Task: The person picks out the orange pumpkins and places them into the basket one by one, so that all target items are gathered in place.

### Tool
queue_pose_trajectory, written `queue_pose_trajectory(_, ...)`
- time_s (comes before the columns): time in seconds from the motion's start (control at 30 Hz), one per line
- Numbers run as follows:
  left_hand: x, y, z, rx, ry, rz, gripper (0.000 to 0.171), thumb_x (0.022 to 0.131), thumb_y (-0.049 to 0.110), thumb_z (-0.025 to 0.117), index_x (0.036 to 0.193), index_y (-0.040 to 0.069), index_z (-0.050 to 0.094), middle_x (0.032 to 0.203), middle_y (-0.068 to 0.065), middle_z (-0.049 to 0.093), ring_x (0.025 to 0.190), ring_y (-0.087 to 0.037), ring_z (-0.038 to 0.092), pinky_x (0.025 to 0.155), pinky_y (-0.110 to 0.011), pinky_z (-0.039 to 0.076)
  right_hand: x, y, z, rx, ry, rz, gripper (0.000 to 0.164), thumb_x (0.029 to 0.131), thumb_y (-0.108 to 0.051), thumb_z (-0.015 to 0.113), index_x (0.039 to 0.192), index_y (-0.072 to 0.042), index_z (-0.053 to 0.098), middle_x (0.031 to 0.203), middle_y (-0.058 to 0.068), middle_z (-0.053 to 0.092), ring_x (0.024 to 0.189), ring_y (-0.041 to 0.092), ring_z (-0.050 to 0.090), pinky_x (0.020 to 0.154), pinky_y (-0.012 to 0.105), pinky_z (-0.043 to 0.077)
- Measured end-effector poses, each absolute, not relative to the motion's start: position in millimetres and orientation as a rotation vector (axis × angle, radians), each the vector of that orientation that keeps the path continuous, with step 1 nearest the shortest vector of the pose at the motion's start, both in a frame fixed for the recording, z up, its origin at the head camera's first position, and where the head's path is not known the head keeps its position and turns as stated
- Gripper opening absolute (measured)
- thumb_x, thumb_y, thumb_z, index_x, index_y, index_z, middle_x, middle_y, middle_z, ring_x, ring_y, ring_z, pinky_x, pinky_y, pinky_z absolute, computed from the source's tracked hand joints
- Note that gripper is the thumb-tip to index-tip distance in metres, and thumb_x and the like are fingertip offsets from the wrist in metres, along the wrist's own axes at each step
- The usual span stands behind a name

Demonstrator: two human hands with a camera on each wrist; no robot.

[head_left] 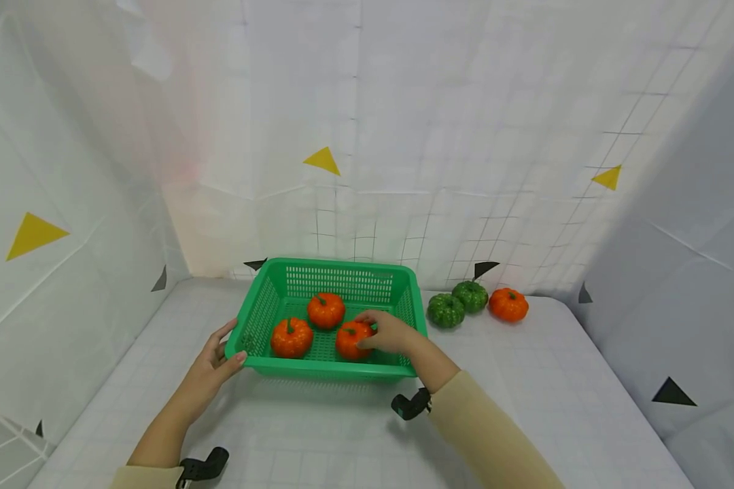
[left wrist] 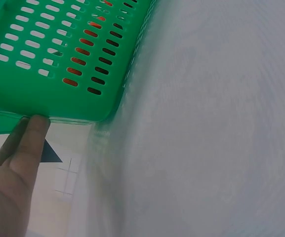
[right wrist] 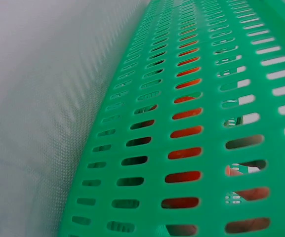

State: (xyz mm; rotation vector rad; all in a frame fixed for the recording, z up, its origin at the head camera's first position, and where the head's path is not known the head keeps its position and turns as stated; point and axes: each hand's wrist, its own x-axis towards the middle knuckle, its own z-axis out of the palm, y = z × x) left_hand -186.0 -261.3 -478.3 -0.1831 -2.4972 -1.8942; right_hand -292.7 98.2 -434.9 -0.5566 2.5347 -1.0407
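In the green basket (head_left: 330, 369), whose long axis is running left to right across the tabletop (head_left: 318, 435), the rightmost orange pumpkin (head_left: 347, 343) is lying just left of the right hand (head_left: 391, 333), the nearer one, which is grasping it between thumb and fingers. The left hand (head_left: 206, 370) is gripping the basket's near left corner, well apart from that pumpkin.

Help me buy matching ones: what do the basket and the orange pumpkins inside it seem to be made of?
Basket: most likely moulded plastic, semi-gloss green; its thin walls carry regular rounded slots.
Orange pumpkins: glossy, with pale highlights and green stems; perhaps coated foam or plastic, though real gourds can't be ruled out.
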Motion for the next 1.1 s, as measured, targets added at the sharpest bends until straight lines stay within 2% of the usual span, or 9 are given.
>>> queue_pose_trajectory(0.43, -186.1, -261.7, -477.7, -0.212, -2.493, -1.912, 0.075, 0.103, 0.019, 0.058, 0.162, 0.019, 0.011, 0.151, -0.029, 0.036, 0.131, -0.037, 0.047, 0.093, -0.02, 0.048, -294.1, 99.4, -437.5, -0.555, 2.536, -1.064, 0.048, 0.087, -0.011, 0.076, 0.133, -0.009, 0.061, 0.136, 0.016, 0.056, 0.126, 0.034, 0.051, 0.102, 0.051, 0.045)
queue_pose_trajectory(1.1, -183.1, -260.9, -475.0, -0.217, -2.489, -1.916, 0.074, 0.104, 0.018, 0.057, 0.162, 0.02, 0.01, 0.15, -0.028, 0.037, 0.132, -0.037, 0.045, 0.093, -0.019, 0.046, -293.7, 99.0, -439.4, -0.545, 2.549, -1.064, 0.046, 0.086, -0.016, 0.081, 0.128, -0.013, 0.063, 0.13, 0.014, 0.058, 0.121, 0.035, 0.054, 0.098, 0.05, 0.048)
